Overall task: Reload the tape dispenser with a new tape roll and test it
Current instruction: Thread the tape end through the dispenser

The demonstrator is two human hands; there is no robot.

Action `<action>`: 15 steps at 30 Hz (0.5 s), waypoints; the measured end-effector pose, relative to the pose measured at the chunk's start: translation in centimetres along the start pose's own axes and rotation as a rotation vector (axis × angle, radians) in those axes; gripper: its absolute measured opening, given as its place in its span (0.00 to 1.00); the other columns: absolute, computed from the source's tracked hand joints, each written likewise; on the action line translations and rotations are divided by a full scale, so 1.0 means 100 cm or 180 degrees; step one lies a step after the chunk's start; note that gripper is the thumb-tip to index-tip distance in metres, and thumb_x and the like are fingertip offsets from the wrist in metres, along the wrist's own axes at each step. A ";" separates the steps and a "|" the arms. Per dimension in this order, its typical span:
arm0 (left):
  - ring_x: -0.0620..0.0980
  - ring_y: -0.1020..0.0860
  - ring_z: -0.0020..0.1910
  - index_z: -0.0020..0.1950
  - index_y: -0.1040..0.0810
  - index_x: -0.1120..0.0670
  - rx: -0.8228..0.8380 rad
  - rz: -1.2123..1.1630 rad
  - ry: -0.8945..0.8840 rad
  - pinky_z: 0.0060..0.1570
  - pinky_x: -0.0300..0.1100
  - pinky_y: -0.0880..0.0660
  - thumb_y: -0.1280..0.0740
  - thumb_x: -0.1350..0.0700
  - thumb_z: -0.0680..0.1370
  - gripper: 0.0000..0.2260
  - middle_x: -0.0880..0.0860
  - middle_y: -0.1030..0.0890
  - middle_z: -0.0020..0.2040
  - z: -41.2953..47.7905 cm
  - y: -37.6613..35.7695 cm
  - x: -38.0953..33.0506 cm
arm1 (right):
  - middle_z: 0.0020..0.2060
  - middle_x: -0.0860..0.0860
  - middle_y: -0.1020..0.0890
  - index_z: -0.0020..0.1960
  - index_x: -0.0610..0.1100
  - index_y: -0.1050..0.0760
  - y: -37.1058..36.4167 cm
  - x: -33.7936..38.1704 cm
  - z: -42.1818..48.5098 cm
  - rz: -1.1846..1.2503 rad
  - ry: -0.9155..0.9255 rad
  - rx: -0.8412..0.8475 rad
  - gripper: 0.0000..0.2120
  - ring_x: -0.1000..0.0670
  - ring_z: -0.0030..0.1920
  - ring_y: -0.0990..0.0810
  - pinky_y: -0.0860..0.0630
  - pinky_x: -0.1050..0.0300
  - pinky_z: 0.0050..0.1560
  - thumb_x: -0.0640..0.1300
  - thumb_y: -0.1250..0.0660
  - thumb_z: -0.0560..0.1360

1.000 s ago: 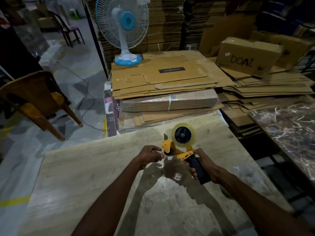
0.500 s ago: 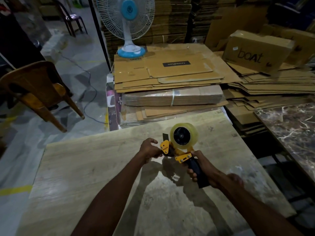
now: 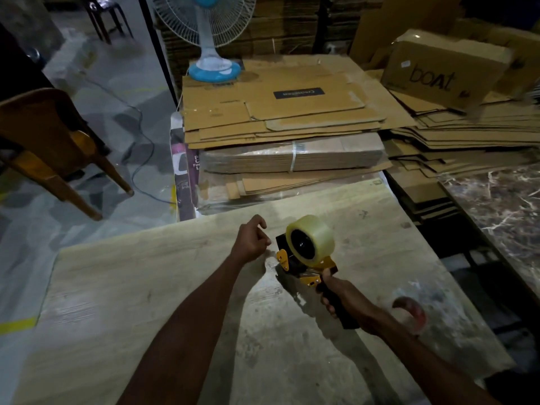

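Right hand [image 3: 347,302] is wrapped tight round the black handle of the tape dispenser [image 3: 304,267], holding it nose-down at the wooden table [image 3: 146,287]. Left hand [image 3: 251,241] sits just beside the dispenser's front end, fingers curled in loosely, thumb and forefinger pinched close. Whether there's a tape end between them, I can't tell; clear tape simply doesn't show in this light. The new tape roll [image 3: 311,239], clear and full, is seated on the black hub, so the loading looks done. What's left, by my reading: threading the loose end past the front roller and blade, if that isn't finished, then the test pull. Off to the right on the table lies a reddish curved scrap [image 3: 410,312], too blurred to identify. Beyond the table, flattened cardboard [image 3: 277,112] in stacks and a fan [image 3: 209,39].
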State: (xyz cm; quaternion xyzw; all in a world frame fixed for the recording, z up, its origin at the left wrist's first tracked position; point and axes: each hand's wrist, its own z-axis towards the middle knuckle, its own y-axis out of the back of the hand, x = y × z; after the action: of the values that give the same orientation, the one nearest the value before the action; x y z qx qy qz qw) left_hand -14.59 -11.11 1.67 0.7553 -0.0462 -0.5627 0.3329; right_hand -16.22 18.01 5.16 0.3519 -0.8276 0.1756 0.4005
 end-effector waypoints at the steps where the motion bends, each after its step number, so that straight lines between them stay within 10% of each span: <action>1: 0.44 0.17 0.32 0.49 0.30 0.54 0.0036 0.0048 -0.0070 0.33 0.47 0.20 0.33 0.72 0.71 0.16 0.52 0.16 0.33 0.000 -0.003 0.005 | 0.33 0.47 0.25 0.50 0.39 0.24 -0.004 -0.004 0.002 -0.0034 0.0004 -0.0036 0.32 0.51 0.30 0.28 0.31 0.57 0.33 0.69 0.43 0.75; 15: 0.50 0.26 0.44 0.50 0.32 0.45 -0.0251 0.0591 -0.0388 0.44 0.56 0.25 0.29 0.65 0.68 0.20 0.47 0.22 0.42 0.013 0.007 0.070 | 0.34 0.46 0.22 0.48 0.38 0.23 -0.054 -0.009 0.040 -0.0330 0.0083 -0.0192 0.34 0.49 0.33 0.24 0.27 0.56 0.35 0.70 0.44 0.76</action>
State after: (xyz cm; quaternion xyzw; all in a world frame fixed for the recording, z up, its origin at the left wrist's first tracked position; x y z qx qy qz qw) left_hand -12.96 -15.37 -3.90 0.6984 -0.1140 -0.5757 0.4095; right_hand -14.13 12.35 2.04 0.3797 -0.8079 0.1342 0.4302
